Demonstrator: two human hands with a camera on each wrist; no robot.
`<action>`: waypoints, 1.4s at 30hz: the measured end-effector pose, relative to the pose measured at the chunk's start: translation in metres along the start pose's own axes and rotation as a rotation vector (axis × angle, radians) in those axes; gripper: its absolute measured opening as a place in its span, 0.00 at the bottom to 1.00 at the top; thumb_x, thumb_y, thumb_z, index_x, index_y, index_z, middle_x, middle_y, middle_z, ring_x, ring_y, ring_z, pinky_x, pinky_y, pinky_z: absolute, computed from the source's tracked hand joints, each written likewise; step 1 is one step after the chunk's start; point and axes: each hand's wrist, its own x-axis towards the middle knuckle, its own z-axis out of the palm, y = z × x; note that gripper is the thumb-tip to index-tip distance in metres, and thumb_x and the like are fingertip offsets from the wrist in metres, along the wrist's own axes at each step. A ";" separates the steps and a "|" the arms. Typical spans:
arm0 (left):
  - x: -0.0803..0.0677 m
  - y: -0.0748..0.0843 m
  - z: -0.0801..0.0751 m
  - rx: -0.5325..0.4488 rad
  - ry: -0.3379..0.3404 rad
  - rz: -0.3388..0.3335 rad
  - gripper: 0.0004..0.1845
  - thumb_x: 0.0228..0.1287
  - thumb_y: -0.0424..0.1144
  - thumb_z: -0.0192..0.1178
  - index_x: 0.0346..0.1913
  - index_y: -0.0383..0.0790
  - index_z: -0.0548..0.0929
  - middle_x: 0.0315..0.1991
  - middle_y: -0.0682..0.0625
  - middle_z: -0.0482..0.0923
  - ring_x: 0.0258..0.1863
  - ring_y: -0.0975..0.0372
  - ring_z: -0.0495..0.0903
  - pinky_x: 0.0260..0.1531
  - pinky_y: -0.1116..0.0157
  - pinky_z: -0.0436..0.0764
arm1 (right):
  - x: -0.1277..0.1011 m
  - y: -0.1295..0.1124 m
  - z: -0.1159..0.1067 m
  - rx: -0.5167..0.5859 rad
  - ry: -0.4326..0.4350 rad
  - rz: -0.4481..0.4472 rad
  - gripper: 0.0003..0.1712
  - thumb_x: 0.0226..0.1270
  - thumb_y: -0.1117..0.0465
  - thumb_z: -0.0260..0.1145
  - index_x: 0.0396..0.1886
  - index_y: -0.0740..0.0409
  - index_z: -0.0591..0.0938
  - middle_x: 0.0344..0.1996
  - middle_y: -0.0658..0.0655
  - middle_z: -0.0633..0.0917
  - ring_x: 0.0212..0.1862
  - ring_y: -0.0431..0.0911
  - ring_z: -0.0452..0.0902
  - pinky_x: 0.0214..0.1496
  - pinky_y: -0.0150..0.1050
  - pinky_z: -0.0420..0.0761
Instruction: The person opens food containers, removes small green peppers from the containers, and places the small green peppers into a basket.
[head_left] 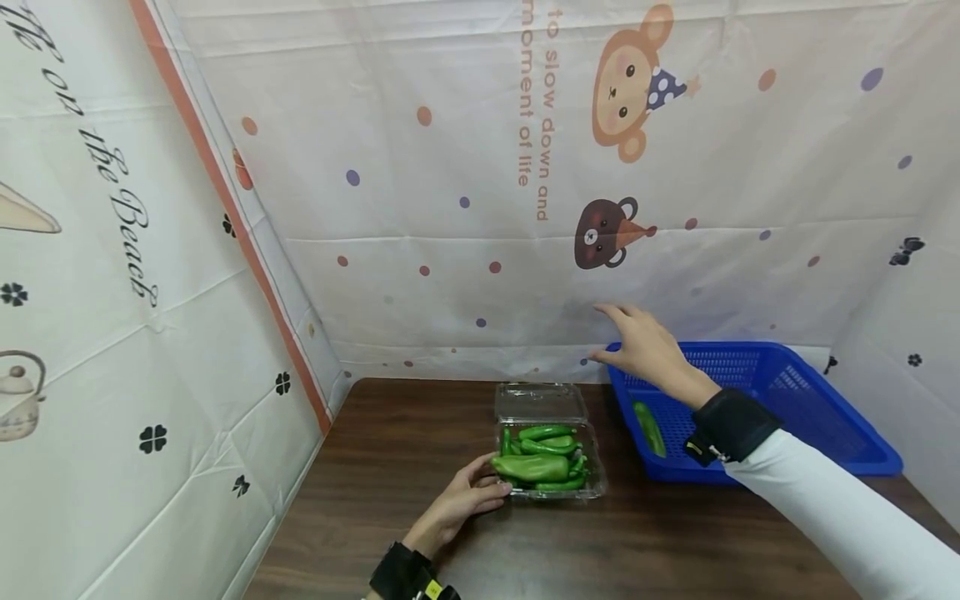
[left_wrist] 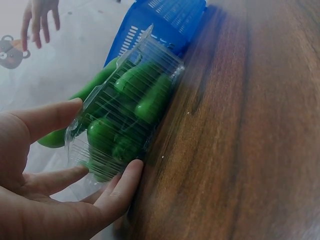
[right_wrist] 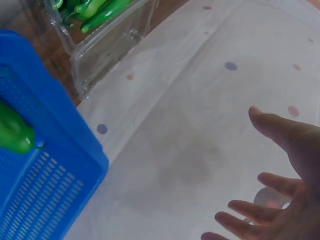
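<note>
A clear plastic clamshell container (head_left: 592, 479) lies with its lid (head_left: 542, 402) folded back, filled with several green peppers (head_left: 536, 468). My left hand (head_left: 467, 498) holds the container by its near left side, with fingers (left_wrist: 57, 117) on its rim and others low by its base. My right hand (head_left: 643, 350) is raised above the back left corner of a blue plastic basket (head_left: 817, 400), thumb and fingers spread with nothing between them. One green pepper (head_left: 649, 428) lies against the basket's left side; the right forearm hides part of the basket.
Everything stands on a brown wood-grain table (head_left: 405, 433). A printed white cloth (head_left: 420, 192) hangs behind it and along both sides. The basket stands right of the container, and its raised rim faces the container.
</note>
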 end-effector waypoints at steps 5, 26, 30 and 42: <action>0.000 0.001 0.000 -0.006 0.005 0.000 0.43 0.70 0.37 0.66 0.80 0.33 0.54 0.72 0.31 0.64 0.59 0.56 0.81 0.62 0.54 0.84 | -0.002 -0.016 0.005 0.022 0.005 -0.066 0.50 0.62 0.48 0.77 0.78 0.56 0.65 0.70 0.73 0.70 0.66 0.70 0.70 0.50 0.65 0.83; -0.001 -0.001 0.000 -0.008 0.024 -0.005 0.42 0.69 0.36 0.66 0.79 0.33 0.57 0.71 0.33 0.67 0.58 0.56 0.82 0.60 0.55 0.85 | -0.029 -0.058 0.046 0.099 -0.050 -0.196 0.50 0.58 0.51 0.80 0.77 0.54 0.67 0.68 0.68 0.75 0.56 0.61 0.81 0.37 0.45 0.84; 0.001 -0.002 0.000 -0.013 0.022 0.001 0.41 0.69 0.36 0.66 0.79 0.34 0.58 0.71 0.33 0.67 0.58 0.56 0.81 0.60 0.56 0.85 | -0.035 -0.052 0.059 0.153 -0.116 -0.238 0.46 0.61 0.54 0.78 0.76 0.57 0.68 0.67 0.68 0.75 0.60 0.62 0.79 0.49 0.53 0.87; 0.001 -0.001 0.000 -0.020 0.027 -0.001 0.41 0.69 0.35 0.66 0.79 0.33 0.58 0.71 0.33 0.67 0.57 0.57 0.81 0.60 0.57 0.85 | -0.051 -0.041 0.096 0.188 -0.306 -0.208 0.42 0.65 0.59 0.75 0.77 0.54 0.68 0.68 0.67 0.73 0.61 0.62 0.78 0.41 0.44 0.86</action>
